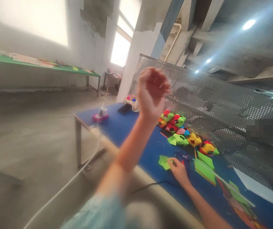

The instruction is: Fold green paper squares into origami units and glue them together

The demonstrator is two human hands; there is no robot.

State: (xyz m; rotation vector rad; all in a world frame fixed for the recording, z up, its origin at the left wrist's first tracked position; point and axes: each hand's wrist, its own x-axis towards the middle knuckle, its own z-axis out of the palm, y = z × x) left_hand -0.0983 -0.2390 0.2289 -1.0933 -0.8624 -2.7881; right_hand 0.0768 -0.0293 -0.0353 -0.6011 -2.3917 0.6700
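At centre-right, the right hand [179, 172] pinches a green folded piece [164, 162] on the surface [150, 162]; the raised left hand [153, 92] is loosely curled, seemingly empty. Careless gripping could crease it.

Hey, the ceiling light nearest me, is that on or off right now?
On. The ceiling light shows bright white, with a bluish glare streaking out from it across the concrete.
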